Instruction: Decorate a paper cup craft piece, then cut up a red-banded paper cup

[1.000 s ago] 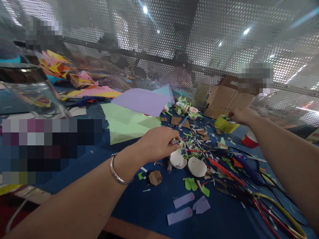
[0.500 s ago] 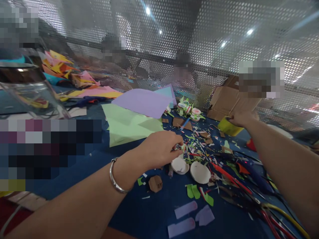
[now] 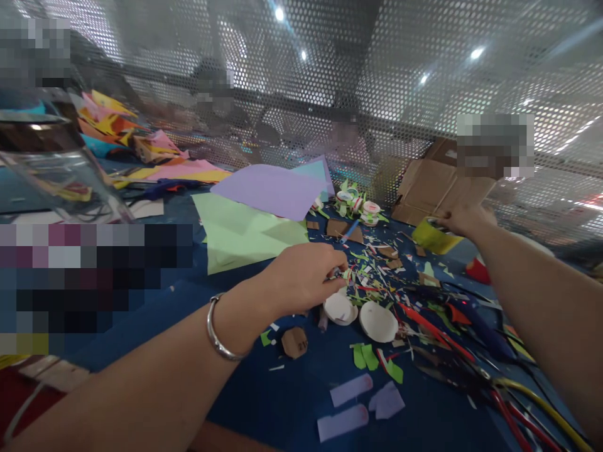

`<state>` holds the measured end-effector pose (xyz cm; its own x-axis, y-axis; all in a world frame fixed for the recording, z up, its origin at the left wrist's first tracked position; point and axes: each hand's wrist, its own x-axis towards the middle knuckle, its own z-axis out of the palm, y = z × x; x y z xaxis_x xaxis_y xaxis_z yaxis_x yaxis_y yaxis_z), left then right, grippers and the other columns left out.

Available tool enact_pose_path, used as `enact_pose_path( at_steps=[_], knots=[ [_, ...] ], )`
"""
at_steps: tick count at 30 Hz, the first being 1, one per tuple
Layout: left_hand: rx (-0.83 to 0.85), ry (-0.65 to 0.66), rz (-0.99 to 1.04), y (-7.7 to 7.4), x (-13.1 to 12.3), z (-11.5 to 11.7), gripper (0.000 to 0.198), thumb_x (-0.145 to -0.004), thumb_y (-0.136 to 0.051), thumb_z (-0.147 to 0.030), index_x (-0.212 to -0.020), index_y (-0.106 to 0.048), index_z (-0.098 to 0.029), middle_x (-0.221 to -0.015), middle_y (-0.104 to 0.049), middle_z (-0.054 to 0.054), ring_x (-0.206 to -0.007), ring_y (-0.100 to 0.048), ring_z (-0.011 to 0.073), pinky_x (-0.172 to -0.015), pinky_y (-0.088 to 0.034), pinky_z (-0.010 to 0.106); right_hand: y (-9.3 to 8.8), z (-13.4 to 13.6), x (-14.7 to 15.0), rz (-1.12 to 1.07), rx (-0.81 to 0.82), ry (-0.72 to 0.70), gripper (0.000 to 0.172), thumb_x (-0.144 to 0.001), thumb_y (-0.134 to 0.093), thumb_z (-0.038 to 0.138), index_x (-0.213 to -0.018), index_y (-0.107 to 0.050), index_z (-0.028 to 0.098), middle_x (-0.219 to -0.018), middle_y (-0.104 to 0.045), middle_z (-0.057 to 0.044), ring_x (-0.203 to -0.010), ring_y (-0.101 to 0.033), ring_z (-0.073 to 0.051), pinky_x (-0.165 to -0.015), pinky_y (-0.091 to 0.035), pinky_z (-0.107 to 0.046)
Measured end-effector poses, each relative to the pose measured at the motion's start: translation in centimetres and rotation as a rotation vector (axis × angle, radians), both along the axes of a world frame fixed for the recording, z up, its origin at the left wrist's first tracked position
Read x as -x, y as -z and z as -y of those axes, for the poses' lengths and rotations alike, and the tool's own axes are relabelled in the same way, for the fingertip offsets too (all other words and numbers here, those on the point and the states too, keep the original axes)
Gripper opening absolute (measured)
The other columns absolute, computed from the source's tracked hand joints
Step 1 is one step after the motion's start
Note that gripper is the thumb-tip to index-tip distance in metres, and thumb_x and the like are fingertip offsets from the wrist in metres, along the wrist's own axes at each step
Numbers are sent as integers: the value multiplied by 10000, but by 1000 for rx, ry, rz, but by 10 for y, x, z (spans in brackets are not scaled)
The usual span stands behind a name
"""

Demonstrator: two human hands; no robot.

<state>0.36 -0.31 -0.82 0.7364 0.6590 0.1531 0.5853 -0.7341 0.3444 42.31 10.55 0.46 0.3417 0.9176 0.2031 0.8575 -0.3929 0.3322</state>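
My left hand (image 3: 308, 276), with a silver bangle at the wrist, is curled above the paper scraps. Its thumb and fingers are closed around something small that I cannot make out. Just below its fingertips lie two white discs (image 3: 379, 322). Farther right, my right hand (image 3: 471, 221) grips the rim of a yellow tape roll (image 3: 433, 237) near the cardboard. Next to my left wrist lies a small brown cardboard piece (image 3: 294, 343). Purple paper strips (image 3: 351, 390) and green paper bits (image 3: 365, 356) are spread out on the near side of the blue table.
Red-and-yellow-handled scissors (image 3: 485, 376) and a blue-handled tool (image 3: 492, 336) lie on the right. Green (image 3: 249, 235) and purple paper sheets (image 3: 268, 188) lie beyond my left hand. A glass jar (image 3: 70, 182) stands left. Folded cardboard (image 3: 424, 188) leans on the perforated screen (image 3: 301, 81).
My right hand stays on the tape roll, which has shifted very slightly. My left hand keeps almost the same place and curl. The view has tilted a little.
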Motion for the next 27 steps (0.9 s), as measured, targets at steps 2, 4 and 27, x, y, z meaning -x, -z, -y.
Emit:
enact_pose_path(
  at_steps=[2,4,27],
  knots=[
    [-3,4,7,-1,0,0,264,-932,-571,-344,-1103,-694,-184,-982,-715,68,-838,-631,198,-698,-427,305,-9,6,4,10,-6,37,374,-974,-634,373,-1292,-612,177,-1302,-635,-102,-1103,-654,-242,-922,-564,-470],
    [-12,1,15,-2,0,1,257,-932,-566,-338,-1084,-700,-181,-966,-719,70,-844,-635,205,-690,-424,307,-18,10,10,15,-21,55,362,-978,-628,375,-1285,-617,183,-1304,-635,-101,-1105,-653,-239,-926,-563,-466],
    [-12,-23,47,-4,1,1,248,-925,-560,-330,-1064,-701,-181,-942,-714,67,-845,-626,214,-692,-416,324,-13,17,19,-26,102,-72,341,-981,-625,366,-1276,-622,194,-1296,-639,-97,-1085,-658,-228,-909,-571,-443]
  ],
)
